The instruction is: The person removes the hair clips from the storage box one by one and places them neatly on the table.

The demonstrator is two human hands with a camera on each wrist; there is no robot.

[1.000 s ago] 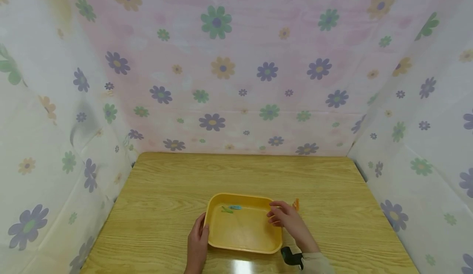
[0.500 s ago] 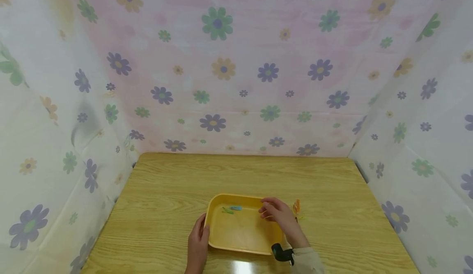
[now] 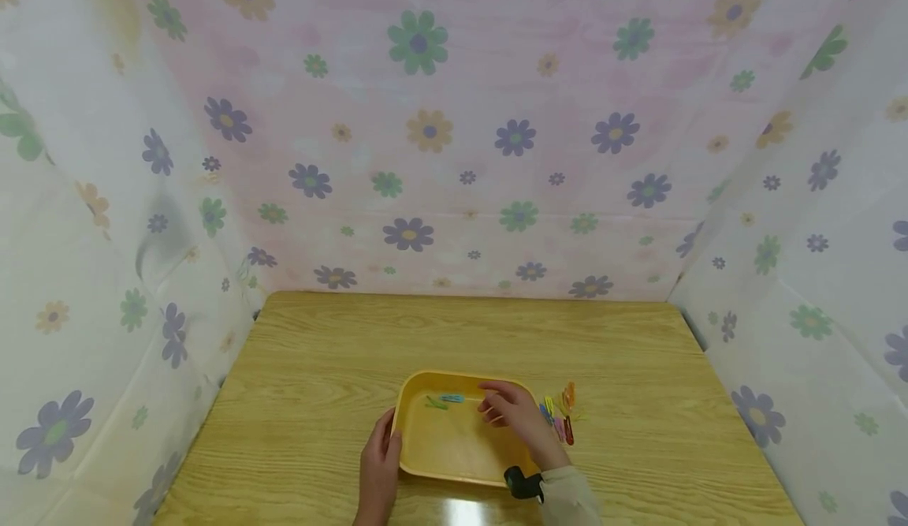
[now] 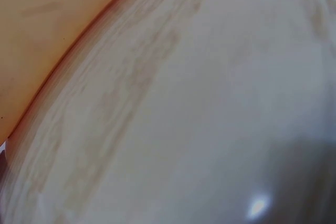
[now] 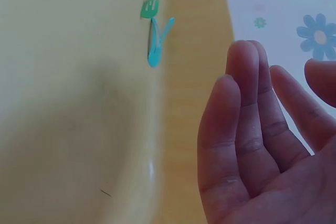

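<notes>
In the head view my left hand (image 3: 380, 463) holds the left side of a yellow plastic tray (image 3: 468, 480), thumb at the rim and fingers along the outer wall. My right hand (image 3: 521, 419) hovers over the tray's right half, fingers loosely bent and nothing between them, as the right wrist view also shows. Inside the tray, near its back left, lie a green hair clip (image 3: 436, 404) and a light blue hair clip (image 3: 452, 398). The right wrist view shows the blue clip (image 5: 155, 51) spread in a V. The left wrist view has only the tray's outer wall (image 4: 47, 30) and the tabletop.
Just right of the tray, several colourful clips lie on the wooden table (image 3: 340, 352), among them an orange clip (image 3: 569, 394) and a red clip (image 3: 569, 431). A flowered cloth (image 3: 461, 155) encloses the back and sides.
My right hand has moved left, from the tray's right rim to over its inside. The clips right of the tray have come into sight. The left hand and tray stay put.
</notes>
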